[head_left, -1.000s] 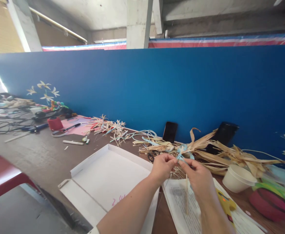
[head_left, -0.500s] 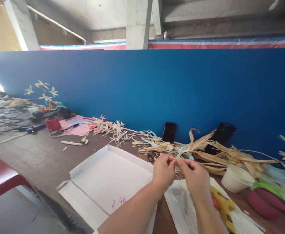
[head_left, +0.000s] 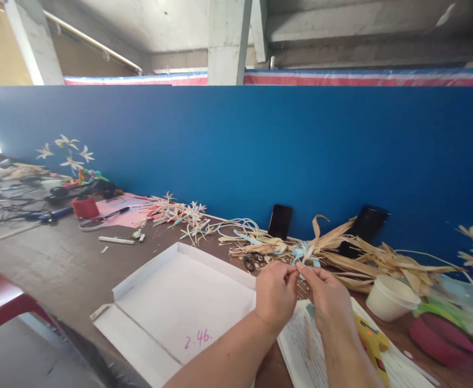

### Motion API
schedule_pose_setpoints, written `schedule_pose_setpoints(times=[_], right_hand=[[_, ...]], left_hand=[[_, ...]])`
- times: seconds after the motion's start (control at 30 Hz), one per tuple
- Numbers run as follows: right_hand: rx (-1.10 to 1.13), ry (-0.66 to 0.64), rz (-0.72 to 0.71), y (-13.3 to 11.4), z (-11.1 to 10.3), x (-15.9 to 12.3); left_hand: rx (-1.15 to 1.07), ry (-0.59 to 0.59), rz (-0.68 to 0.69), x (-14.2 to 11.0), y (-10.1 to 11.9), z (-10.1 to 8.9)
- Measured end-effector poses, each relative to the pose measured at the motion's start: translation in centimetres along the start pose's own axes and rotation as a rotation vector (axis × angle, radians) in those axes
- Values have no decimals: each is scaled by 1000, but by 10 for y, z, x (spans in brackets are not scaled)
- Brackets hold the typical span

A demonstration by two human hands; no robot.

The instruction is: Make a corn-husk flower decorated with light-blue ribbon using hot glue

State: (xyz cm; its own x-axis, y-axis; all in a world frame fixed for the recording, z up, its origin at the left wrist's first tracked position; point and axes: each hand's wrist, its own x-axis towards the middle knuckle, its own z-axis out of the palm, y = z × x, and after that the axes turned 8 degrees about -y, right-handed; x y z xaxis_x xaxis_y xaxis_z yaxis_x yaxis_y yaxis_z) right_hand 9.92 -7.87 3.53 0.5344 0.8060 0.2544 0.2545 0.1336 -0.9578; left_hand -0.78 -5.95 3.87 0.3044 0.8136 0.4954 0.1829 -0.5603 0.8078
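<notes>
My left hand (head_left: 275, 293) and my right hand (head_left: 328, 293) meet fingertip to fingertip, both closed in a pinch. Just above the fingertips shows a small pale flower (head_left: 309, 251) with light blue strip about it; its stem seems to be between my fingers, which mostly hide it. A bit of light blue shows below my right palm. Behind the hands lie dry husk strips (head_left: 365, 261) in a loose heap, with black-handled scissors (head_left: 251, 263) to the left.
A white box lid (head_left: 171, 302) marked in pink lies left of my hands. Printed sheets (head_left: 301, 345) and a yellow glue gun (head_left: 371, 342) lie under my right forearm. A white cup (head_left: 392, 298) and a pink bowl (head_left: 442, 339) stand right; two phones (head_left: 280, 221) lean on the blue partition (head_left: 220, 151).
My hands still pinch together at nearly the same spot. The left hand has turned slightly, and the pale petals show more plainly above the fingertips. The view has shifted a little.
</notes>
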Motion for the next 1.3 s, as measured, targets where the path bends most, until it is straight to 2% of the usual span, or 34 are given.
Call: schedule_pose_setpoints(times=[0.1,0.3,0.4,0.77,0.9,1.1,1.3], right_hand=[[38,27,33,-1,-7,2],[-30,4,12,0,-15,3],[-57,-47,6,-2,-15,0],[-69,-94,35,-12,-15,-5],[-8,-130,58,-10,-15,-5],[-65,-159,28,-12,-20,-4],[-99,-168,38,-20,-21,-6]], left_hand=[[-178,-93,7,4,-1,0],[-560,-305,-310,14,-7,-4],[-667,-366,-372,15,-11,-8],[-909,-342,-434,15,-9,-7],[-930,-345,-463,14,-8,-8],[-933,-407,-483,14,-10,-10],[-873,-366,-446,15,-14,-8]])
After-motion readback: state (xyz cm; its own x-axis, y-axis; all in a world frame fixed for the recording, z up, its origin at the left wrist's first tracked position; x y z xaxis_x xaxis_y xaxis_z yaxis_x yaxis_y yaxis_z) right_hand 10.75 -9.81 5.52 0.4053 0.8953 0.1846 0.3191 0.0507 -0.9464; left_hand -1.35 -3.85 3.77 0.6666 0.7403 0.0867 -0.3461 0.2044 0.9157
